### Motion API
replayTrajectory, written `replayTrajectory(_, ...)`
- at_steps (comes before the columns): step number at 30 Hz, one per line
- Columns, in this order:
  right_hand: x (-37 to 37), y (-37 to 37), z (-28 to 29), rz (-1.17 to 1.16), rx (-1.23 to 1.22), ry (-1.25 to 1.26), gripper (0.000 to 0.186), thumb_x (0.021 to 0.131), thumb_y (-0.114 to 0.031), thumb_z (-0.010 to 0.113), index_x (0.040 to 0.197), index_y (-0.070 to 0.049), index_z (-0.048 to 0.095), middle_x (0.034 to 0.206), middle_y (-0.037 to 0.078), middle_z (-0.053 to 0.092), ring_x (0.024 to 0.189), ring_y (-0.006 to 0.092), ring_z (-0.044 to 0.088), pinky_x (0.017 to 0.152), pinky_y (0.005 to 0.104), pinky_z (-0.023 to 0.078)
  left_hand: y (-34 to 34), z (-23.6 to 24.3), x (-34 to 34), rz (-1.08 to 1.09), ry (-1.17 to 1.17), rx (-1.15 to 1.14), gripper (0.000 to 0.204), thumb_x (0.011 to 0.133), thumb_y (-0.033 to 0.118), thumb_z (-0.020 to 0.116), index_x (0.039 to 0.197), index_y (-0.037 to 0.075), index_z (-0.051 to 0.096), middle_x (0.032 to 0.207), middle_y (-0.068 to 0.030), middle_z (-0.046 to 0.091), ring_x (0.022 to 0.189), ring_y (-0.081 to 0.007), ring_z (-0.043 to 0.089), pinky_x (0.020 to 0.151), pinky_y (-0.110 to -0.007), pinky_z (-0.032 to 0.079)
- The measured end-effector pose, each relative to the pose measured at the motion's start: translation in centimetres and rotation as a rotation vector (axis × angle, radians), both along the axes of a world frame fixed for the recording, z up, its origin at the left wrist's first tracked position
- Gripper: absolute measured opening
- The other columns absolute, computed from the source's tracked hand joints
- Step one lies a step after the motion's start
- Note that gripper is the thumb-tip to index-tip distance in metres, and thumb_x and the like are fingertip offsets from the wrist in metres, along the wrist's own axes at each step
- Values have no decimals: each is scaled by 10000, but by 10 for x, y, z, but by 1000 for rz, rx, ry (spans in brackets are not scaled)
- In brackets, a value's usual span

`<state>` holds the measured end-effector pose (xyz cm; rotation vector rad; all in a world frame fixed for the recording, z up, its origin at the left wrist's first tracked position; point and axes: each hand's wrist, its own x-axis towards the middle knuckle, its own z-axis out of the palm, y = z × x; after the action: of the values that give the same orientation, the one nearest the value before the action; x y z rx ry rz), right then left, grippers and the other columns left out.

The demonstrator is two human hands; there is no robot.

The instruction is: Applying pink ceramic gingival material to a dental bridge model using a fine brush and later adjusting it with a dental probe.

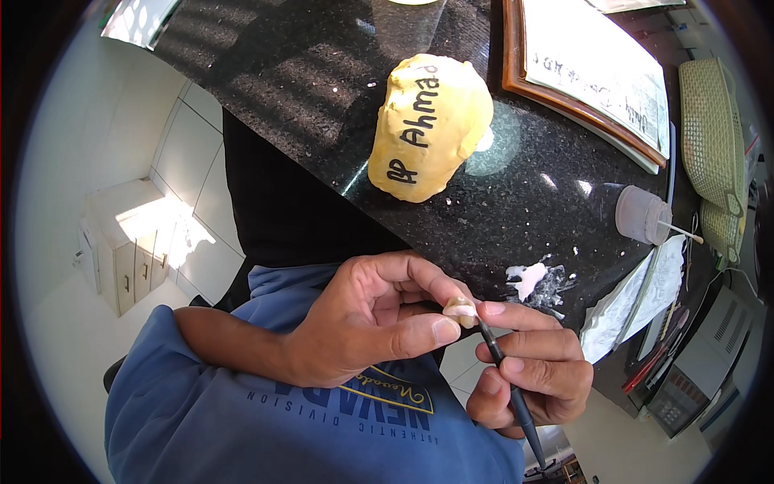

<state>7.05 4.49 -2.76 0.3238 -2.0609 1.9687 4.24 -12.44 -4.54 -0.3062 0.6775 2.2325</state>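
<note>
Between the thumb and fingertips of my left hand [379, 310] is a small tooth-shaped piece [463, 313], cream-coloured with a whitish-pink patch. My right hand [540, 363] grips a slim dark pen-shaped tool [516, 395], its thin end up against the piece; I cannot tell what kind of tip it has. Both hands are close together in front of my blue shirt, just off the table edge. Beyond them, on the black speckled table [451, 234], sits a yellow moulded block [427, 129] with black handwriting. A smear of pale pink paste [528, 281] lies on the tabletop near my right hand.
A clear plastic cup [641, 214] holding a cotton swab [681, 231] is at the right, near a crumpled white sheet [629, 302]. Farther back are a wood-framed board with paper [597, 73], a clear cup [407, 28] and a woven pouch [709, 137]. A grey device [709, 355] stands far right.
</note>
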Motion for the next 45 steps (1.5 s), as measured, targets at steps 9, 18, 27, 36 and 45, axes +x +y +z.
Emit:
replayTrajectory(9, 0, 0, 4, -6, 2, -14, 220, 635, 91, 715, 799, 60, 572, 717, 178, 595, 797, 419, 650, 653, 398, 584, 1, 2, -1, 3, 2, 14, 173, 819, 24, 637, 983, -3, 586, 994, -97, 616, 950, -120, 581, 862, -261, 473)
replayTrajectory(18, 3, 11, 12, -3, -162, -178, 267, 714, 71, 674, 943, 29, 543, 869, 158, 534, 929, 364, 622, 698, 330, 574, 0, -1, -4, -28, 205, -110, 194, 786, -13, 644, 966, -10, 571, 996, -161, 623, 968, -182, 609, 860, -305, 498)
replayTrajectory(27, 1, 22, 12, 3, -69, -117, 202, 711, 16, 655, 886, 39, 558, 770, 148, 558, 715, 282, 650, 617, 323, 565, -1, -17, -19, 98, 868, -375, 174, 751, 7, 689, 898, -31, 604, 902, -245, 652, 849, -276, 671, 740, -335, 557)
replayTrajectory(36, 3, 19, 8, 12, -90, -145, 179, 637, 0, 704, 781, 28, 602, 744, 130, 584, 677, 296, 674, 544, 313, 565, 1, -21, -17, 121, 877, -365, 174, 755, 41, 704, 882, -26, 607, 868, -235, 657, 822, -277, 676, 726, -338, 563)
replayTrajectory(45, 3, 20, 11, 5, -20, -179, 177, 608, -12, 730, 753, -8, 628, 726, 98, 604, 678, 272, 678, 567, 289, 566, 1, -20, -16, 119, 878, -372, 178, 753, 35, 707, 880, -24, 597, 857, -226, 657, 828, -281, 674, 728, -336, 564)
